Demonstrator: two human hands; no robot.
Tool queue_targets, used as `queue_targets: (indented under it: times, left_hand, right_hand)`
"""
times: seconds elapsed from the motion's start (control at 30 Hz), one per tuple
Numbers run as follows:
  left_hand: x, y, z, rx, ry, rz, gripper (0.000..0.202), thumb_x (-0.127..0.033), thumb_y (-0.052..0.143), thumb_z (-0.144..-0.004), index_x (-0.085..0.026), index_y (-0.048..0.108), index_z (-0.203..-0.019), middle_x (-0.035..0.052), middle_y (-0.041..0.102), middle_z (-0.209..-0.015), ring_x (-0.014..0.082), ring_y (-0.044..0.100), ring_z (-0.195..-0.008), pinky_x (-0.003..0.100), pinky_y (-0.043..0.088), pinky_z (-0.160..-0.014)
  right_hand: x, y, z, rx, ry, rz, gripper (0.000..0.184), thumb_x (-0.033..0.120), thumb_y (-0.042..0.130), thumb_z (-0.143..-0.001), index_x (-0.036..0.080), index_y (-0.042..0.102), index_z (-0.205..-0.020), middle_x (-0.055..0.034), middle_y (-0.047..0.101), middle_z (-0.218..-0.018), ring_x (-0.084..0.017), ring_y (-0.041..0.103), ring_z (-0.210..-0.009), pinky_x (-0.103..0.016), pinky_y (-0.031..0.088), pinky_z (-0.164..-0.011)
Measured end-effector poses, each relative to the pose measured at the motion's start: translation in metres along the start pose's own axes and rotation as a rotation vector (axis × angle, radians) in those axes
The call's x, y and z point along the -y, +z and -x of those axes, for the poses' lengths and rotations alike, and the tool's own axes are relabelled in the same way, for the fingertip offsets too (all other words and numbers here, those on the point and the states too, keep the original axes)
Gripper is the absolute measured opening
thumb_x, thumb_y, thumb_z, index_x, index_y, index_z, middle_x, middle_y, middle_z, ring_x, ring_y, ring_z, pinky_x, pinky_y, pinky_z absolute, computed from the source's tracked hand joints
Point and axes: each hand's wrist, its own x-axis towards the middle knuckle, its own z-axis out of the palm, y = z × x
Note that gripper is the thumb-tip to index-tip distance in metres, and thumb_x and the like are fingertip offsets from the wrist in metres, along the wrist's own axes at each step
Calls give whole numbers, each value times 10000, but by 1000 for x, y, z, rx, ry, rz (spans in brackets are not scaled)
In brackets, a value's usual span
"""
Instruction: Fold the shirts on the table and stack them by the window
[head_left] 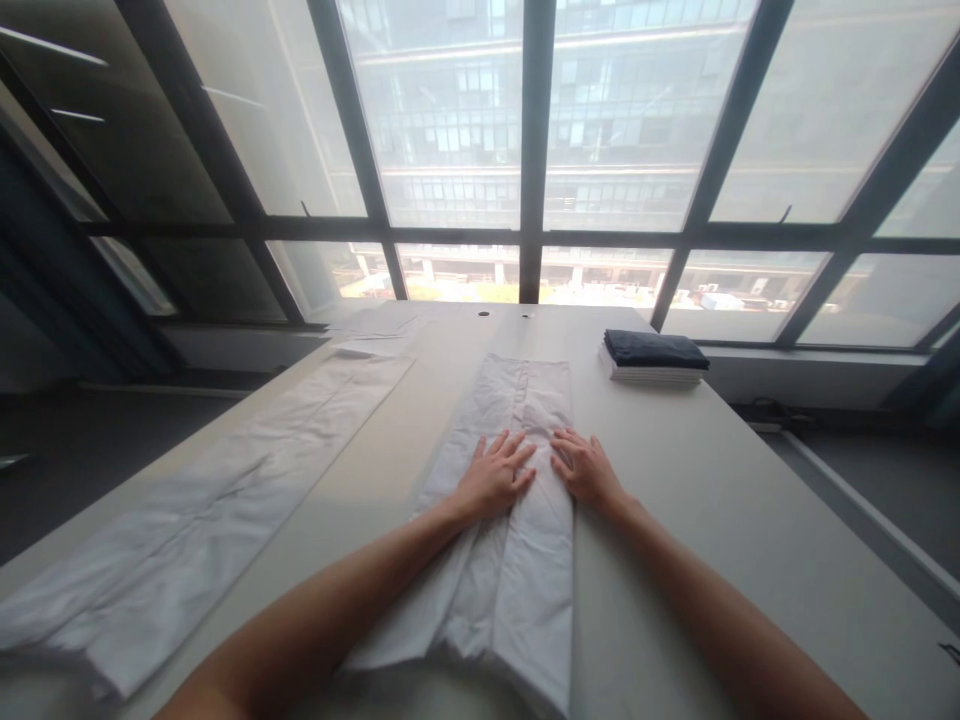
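Observation:
A white garment (517, 400) lies folded into a long strip down the middle of the pale table (697, 470). My left hand (495, 475) lies flat on it, fingers spread, near the strip's middle. My right hand (583, 466) rests flat beside it, on the strip's right edge, fingers stretched out. Both palms press on the cloth and neither holds anything.
A second white garment (225, 510) lies stretched along the table's left side. A stack of folded clothes (652, 358), dark on top and white below, sits at the far right corner. Large windows (525, 150) stand behind the table. Dark floor lies on both sides.

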Motion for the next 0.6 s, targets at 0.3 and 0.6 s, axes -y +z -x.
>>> queue_targets:
  times: [0.3, 0.6]
  left_hand:
    - [2, 2, -1, -1, -5, 34, 502, -441, 298, -1058, -331, 376, -1541, 19, 331, -1638, 296, 215, -1533, 635, 215, -1189]
    - [6, 8, -4, -43, -60, 31, 569, -415, 326, -1044, -189, 334, -1566, 106, 337, -1628, 274, 232, -1530, 552, 195, -1226]
  right_hand:
    - [-2, 1, -1, -2, 8, -15, 359, 294, 499, -974, 251, 630, -1305, -105, 512, -1519, -266, 393, -1453, -619, 211, -1168]
    - [0, 2, -1, -9, 12, -11, 346, 284, 515, -965, 253, 640, -1286, -105, 519, -1513, -274, 399, -1449, -632, 204, -1168]
